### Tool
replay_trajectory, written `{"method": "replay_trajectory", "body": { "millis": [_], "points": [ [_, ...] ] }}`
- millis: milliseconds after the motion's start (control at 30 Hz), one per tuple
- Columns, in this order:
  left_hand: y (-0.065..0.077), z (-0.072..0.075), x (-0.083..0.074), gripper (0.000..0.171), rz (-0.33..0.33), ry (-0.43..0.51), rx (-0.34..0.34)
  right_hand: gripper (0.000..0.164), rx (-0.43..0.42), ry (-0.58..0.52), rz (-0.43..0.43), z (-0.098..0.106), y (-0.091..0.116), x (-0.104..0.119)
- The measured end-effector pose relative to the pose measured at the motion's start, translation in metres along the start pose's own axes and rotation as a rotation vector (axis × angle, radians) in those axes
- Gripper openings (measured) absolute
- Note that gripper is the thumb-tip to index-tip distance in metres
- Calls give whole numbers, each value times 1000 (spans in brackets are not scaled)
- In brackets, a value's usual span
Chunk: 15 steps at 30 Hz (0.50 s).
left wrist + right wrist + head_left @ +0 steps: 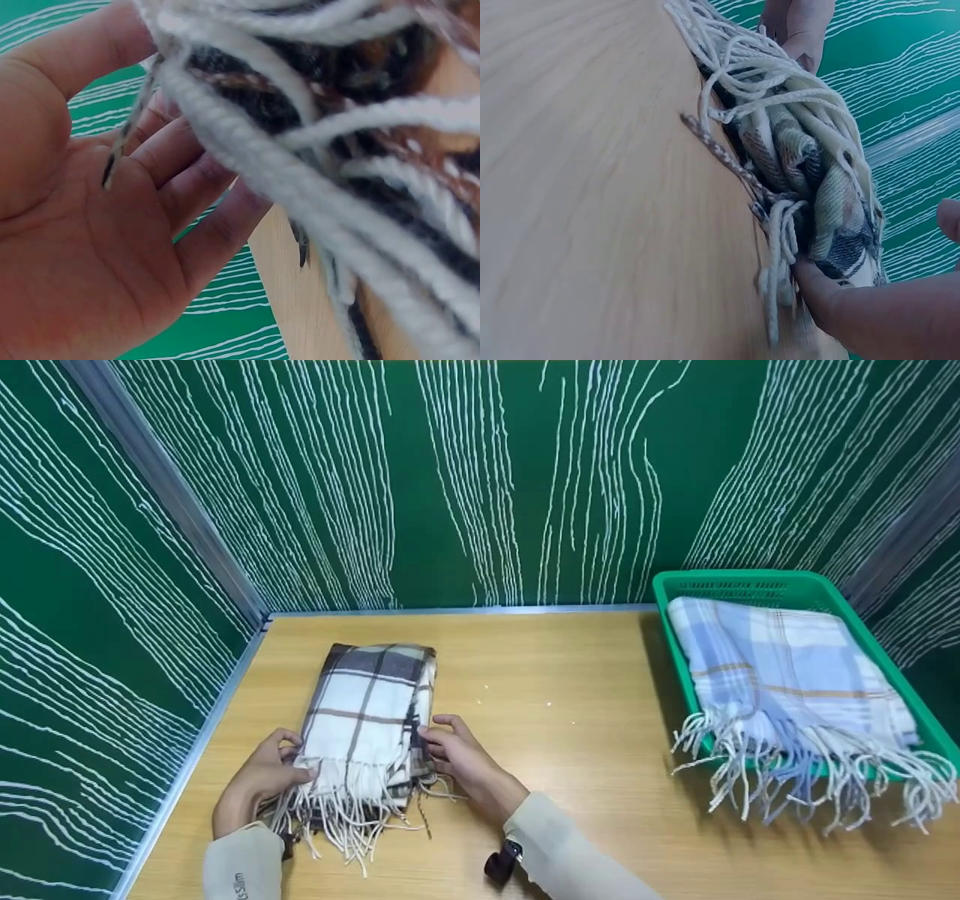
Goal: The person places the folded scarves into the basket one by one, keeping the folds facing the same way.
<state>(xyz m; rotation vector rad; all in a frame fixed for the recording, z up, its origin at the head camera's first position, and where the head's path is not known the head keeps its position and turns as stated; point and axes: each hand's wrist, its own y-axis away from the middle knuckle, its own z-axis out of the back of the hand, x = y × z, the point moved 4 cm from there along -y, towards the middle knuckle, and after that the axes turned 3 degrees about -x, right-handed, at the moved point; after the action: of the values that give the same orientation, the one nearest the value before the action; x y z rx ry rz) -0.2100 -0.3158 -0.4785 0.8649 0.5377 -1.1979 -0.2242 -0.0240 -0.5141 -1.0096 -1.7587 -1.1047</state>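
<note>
A folded plaid scarf (364, 697) in white, dark brown and grey lies on the table, its fringe (349, 799) towards me. At its near left corner, my left hand (259, 780) pinches the edge, thumb on top and fingers at the side. In the left wrist view, white cords (247, 150) cross in front of those fingertips and partly hide them. On the opposite side, my right hand (469, 761) touches the scarf's right edge with loosely bent fingers. The right wrist view shows one finger (840, 300) against the layered folds (810, 165), another held apart.
A green plastic basket (754, 577) stands on the right, holding a folded blue and white plaid scarf (802, 660) whose fringe hangs over the near rim. Green walls (450, 495) with white wavy lines enclose the wooden table (547, 780) at the back and sides.
</note>
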Motion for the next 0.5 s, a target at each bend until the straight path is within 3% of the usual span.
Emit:
{"method": "replay_trajectory", "body": {
  "millis": [267,500],
  "points": [
    [1,-2,2,46,2,33,22,61,11,-15,-12,2,2,-1],
    [4,-2,2,50,18,116,94,66,-23,-1,5,3,2,0]
  ]
}}
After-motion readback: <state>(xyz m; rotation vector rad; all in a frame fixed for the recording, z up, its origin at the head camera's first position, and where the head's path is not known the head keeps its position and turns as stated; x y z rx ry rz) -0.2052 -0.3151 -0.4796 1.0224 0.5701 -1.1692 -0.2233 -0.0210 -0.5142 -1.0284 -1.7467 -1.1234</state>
